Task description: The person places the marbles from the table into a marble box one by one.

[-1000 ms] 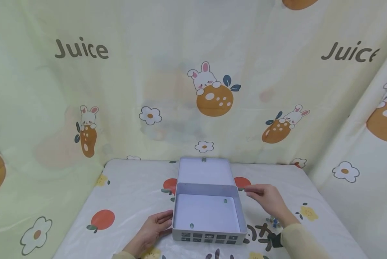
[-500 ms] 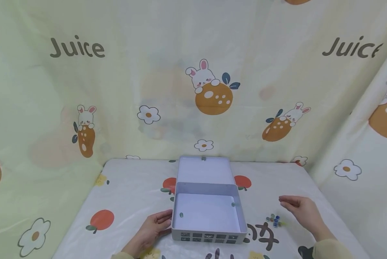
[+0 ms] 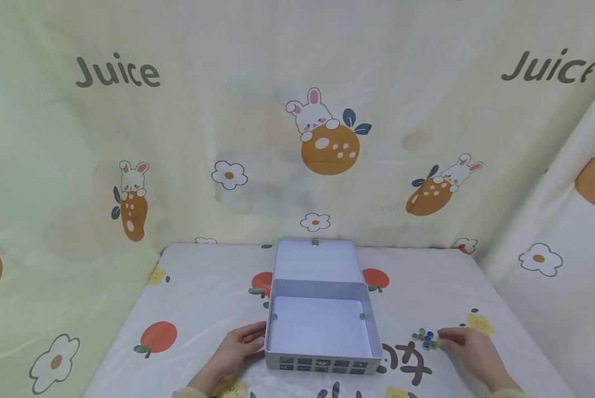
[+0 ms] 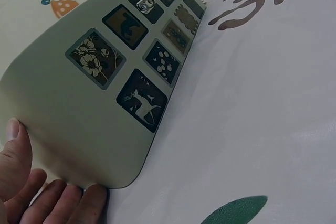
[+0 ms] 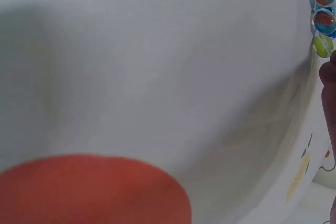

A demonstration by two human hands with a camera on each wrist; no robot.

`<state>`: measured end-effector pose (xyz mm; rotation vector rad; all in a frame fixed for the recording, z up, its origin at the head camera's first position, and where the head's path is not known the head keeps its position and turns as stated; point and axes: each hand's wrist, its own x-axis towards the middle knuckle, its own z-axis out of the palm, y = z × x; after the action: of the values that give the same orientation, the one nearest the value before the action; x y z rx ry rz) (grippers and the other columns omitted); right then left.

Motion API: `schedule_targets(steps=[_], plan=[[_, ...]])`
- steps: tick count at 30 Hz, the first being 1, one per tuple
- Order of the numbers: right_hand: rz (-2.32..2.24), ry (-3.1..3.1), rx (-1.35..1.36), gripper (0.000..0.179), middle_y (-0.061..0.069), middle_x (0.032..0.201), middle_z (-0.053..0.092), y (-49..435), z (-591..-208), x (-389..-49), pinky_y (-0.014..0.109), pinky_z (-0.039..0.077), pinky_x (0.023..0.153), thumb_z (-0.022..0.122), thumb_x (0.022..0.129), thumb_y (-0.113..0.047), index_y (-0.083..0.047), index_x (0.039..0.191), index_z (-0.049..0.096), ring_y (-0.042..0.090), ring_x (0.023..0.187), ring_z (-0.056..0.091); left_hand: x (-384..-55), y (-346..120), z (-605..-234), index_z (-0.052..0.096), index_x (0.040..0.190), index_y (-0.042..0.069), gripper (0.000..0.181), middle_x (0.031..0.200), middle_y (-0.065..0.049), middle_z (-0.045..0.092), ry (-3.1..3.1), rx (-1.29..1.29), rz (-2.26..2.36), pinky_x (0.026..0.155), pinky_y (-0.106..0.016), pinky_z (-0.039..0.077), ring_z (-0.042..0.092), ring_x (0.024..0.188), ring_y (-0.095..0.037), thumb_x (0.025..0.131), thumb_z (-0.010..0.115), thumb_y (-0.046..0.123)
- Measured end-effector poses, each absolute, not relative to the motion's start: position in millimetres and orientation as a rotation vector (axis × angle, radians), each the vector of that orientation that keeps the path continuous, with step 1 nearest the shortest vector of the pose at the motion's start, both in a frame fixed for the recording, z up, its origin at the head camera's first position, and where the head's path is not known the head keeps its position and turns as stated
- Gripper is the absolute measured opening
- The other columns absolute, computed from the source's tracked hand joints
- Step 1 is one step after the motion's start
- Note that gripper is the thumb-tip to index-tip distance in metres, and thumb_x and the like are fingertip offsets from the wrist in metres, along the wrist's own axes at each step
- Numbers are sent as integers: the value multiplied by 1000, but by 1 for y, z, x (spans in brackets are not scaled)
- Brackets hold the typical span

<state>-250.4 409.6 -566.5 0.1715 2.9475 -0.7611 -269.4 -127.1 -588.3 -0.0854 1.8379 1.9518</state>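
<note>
A pale metal box (image 3: 322,362) with a hinged lid (image 3: 317,260) folded back stands on the table. Inside it, one glass marble (image 3: 275,317) lies by the left wall and another marble (image 3: 362,316) by the right wall. My left hand (image 3: 235,351) touches the box's left side; in the left wrist view its thumb (image 4: 18,140) and fingertips meet the wall near a lower corner. At the right, my right hand (image 3: 471,354) reaches a cluster of glass marbles (image 3: 422,336). Its fingertips are right at a yellow-green marble (image 5: 323,45), beside blue-and-red ones.
The printed tablecloth (image 3: 203,287) covers the table, with flat fruit and letter patterns. Behind the box hangs a printed curtain (image 3: 188,138). A metal clasp (image 3: 315,243) sits at the lid's far edge.
My right hand has moved from beside the box out to the right, then down to the marble cluster. The two marbles inside the box have rolled to opposite side walls. The left hand stays.
</note>
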Motion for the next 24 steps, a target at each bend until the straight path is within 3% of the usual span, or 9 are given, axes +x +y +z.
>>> schedule_targets(steps=[9,24], plan=[[-712,2983,96,21,16,108,78,409,-569,-249,60,58,88,76,87,-12,-6,107,78,40,105,71,-270,-126,-588,43,151,-5,59,151,-25,51,1847,-95,1942,100,-42,62,56,138,-36,97,65,5],[-673,2970,172,18,17,105,78,404,-570,-251,57,60,84,75,88,-9,-4,106,77,40,101,71,-270,-128,-588,41,151,-7,60,151,-27,50,1834,-65,1957,100,-44,62,55,138,-37,97,66,6]])
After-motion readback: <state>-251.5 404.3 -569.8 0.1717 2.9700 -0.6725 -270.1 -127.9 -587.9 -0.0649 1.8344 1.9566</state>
